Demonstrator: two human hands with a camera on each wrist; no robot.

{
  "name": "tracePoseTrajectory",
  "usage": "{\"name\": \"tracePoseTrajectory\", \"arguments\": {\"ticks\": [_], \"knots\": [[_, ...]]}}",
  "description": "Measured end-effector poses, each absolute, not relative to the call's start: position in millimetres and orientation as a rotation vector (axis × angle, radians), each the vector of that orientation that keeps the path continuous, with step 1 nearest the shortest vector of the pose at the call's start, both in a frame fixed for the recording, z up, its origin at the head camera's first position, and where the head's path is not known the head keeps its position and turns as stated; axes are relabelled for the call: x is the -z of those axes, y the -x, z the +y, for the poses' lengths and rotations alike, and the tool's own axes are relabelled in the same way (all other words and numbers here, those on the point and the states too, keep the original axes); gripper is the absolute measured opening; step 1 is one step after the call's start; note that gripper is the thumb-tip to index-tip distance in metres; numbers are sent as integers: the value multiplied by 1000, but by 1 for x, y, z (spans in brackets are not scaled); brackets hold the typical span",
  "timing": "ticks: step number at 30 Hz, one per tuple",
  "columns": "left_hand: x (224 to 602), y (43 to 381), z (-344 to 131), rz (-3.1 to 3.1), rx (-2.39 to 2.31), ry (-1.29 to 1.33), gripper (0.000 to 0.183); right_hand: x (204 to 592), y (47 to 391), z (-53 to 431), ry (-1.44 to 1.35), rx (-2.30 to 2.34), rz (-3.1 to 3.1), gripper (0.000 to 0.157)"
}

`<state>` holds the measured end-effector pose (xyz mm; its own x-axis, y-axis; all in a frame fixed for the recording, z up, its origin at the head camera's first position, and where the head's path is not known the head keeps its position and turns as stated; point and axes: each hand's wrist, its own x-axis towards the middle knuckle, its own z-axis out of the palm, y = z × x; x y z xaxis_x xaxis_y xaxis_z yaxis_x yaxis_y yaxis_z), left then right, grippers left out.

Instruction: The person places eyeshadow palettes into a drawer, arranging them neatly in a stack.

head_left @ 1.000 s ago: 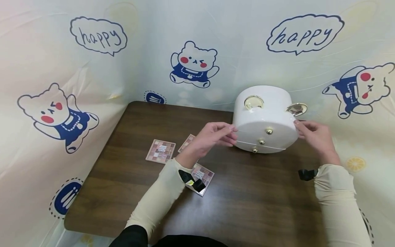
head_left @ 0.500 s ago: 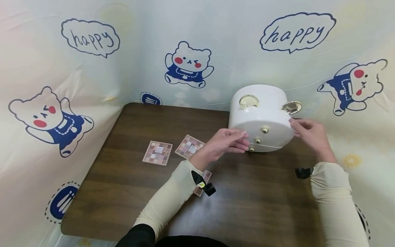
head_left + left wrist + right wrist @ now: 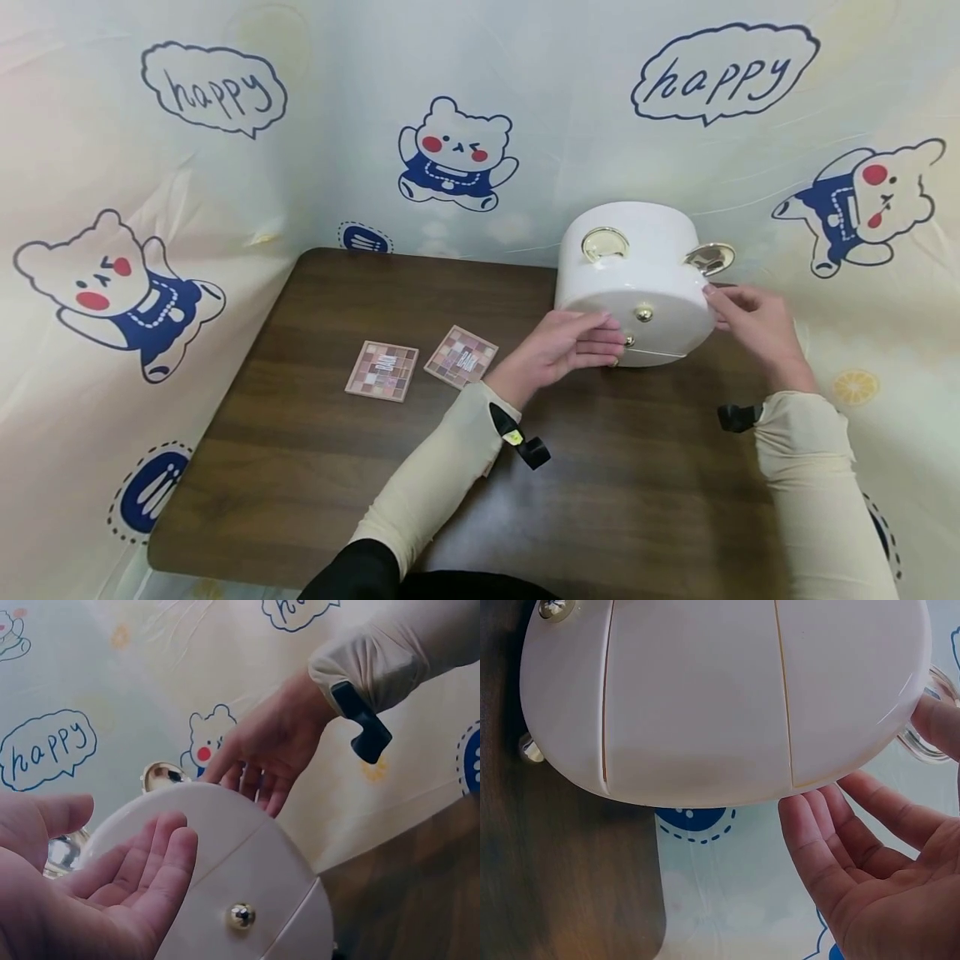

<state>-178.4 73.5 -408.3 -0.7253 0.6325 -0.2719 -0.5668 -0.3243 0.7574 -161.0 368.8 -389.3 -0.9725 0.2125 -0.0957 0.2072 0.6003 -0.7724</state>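
A white drawer box (image 3: 637, 287) with gold knobs and two gold ear-like discs stands at the back right of the table. My left hand (image 3: 566, 346) is in front of its lower left, fingers extended and overlapping the lower knobs in the head view. In the left wrist view, the palm (image 3: 75, 900) shows nothing held, with a gold knob (image 3: 241, 916) beyond the fingertips. Against the box's right side rest the fingertips of my right hand (image 3: 900, 877), thumb near the right ear disc (image 3: 710, 259). The drawer fronts (image 3: 697, 697) sit flush.
Two square, checkered palettes, a left one (image 3: 382, 371) and a tilted one (image 3: 461, 357), lie on the brown table (image 3: 285, 467). My left forearm (image 3: 435, 483) covers nearly all of a third. A printed curtain (image 3: 322, 158) hangs close behind the table and box.
My left hand has moved right, from the box's left edge across its lower front. The tilted palette is uncovered and the third is now almost hidden. My right hand stays at the box's side.
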Motion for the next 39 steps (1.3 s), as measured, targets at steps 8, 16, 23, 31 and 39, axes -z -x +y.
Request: {"name": "tracePoseTrajectory", "arguments": {"ticks": [8, 16, 23, 31, 39], "knots": [[416, 180, 98, 1074, -2112, 31, 41, 393, 159, 369, 405, -1394, -2768, 75], [420, 183, 110, 997, -2104, 166, 38, 390, 160, 370, 423, -1380, -2817, 79], [422, 186, 121, 941, -2148, 216, 20, 389, 162, 369, 429, -1433, -2785, 82], [420, 185, 132, 881, -2221, 309, 16, 387, 161, 367, 433, -1441, -2783, 82], [421, 180, 144, 879, -2302, 407, 14, 386, 158, 366, 423, -1418, -2777, 79]]}}
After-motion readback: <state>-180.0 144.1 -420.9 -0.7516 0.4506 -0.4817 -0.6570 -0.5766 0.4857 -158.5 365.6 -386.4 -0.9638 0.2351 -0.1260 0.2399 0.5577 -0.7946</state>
